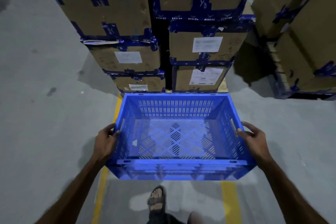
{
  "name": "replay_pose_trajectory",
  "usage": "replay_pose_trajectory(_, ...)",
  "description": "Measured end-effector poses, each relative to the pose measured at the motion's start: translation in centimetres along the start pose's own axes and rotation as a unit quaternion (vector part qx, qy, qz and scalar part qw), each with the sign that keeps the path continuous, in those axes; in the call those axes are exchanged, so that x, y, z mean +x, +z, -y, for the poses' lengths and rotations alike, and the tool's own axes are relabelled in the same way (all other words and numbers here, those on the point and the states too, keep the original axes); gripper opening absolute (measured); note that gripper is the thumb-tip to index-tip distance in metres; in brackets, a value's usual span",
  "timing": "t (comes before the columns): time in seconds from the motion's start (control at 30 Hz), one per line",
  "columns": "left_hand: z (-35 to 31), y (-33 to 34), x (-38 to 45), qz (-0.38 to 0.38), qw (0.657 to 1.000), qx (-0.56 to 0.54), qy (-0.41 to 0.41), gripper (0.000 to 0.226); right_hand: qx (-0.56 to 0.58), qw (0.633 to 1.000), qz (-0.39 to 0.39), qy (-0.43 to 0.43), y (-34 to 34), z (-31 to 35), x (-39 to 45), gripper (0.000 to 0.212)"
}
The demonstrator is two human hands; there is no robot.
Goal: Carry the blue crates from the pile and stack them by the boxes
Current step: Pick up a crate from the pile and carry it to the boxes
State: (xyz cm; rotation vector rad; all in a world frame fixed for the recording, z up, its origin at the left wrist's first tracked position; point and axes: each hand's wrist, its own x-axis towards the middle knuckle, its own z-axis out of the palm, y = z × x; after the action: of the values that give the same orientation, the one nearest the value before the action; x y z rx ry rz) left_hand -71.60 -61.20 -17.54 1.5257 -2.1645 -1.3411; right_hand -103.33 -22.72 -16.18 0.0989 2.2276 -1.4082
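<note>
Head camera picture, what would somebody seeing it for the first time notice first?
The bright blue crate at centre, empty and slotted, gripped at its sides by the left hand and the right hand. Just beyond it rise stacks of cardboard boxes sealed with blue tape, several with white labels. Below the crate, a sandalled foot stands on grey floor between yellow lines.

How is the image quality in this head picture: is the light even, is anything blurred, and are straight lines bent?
Head view: dim light, darker at the corners; the blue crate glows with a soft bright patch on its floor; the forearms and the sandalled foot are smeared by motion; the stacked cardboard boxes lean outward from wide-angle distortion; both hands, left and right, look fairly sharp.
</note>
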Motion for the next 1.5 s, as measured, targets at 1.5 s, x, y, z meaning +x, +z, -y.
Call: replay_pose_trajectory(1.5, 32.4, 33.0, 31.1, -0.096, 0.984, 0.018, 0.149, 0.042, -0.048, 0.986, -0.06, -0.148, 24.4, -35.8, 36.4, 0.033)
